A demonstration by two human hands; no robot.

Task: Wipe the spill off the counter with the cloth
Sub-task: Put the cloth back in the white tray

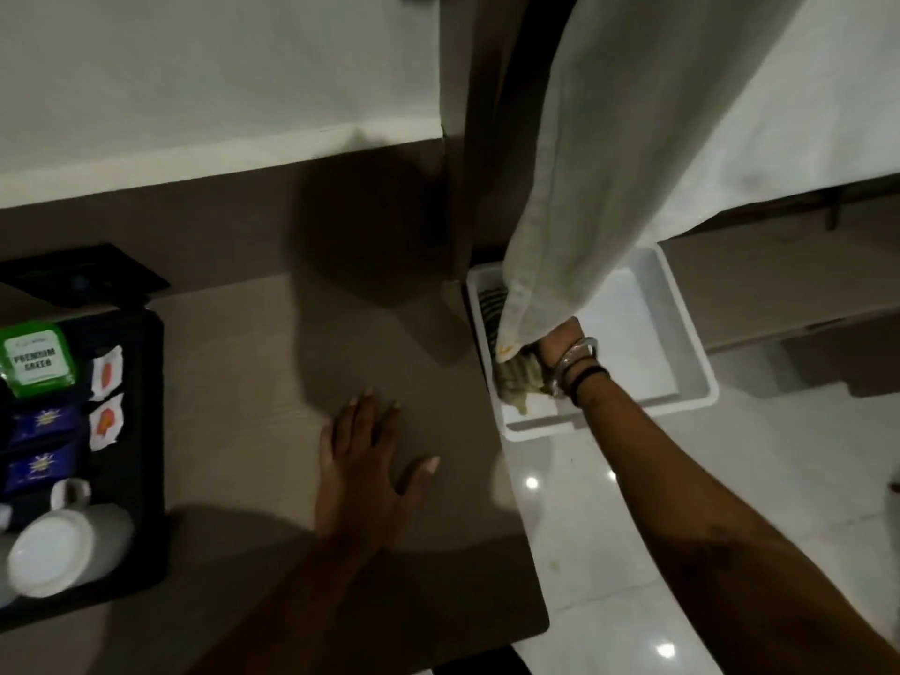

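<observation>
My left hand [363, 460] lies flat, fingers spread, on the brown counter [243, 358] near its right edge. My right hand [560, 345] reaches down past the counter's edge into a white plastic bin [682, 328] on the floor. It is closed on a crumpled greenish-yellow cloth [518, 377] inside the bin. A hanging pale curtain [584, 187] covers part of that hand. Bracelets circle my right wrist. No spill shows on the dim counter.
A black tray [141, 460] at the counter's left holds a green tea packet [36, 360], blue sachets, small white sachets and two upturned white cups [53, 552]. A black flat object [83, 275] lies behind it. A wooden panel stands right of the counter; glossy white floor tiles lie below.
</observation>
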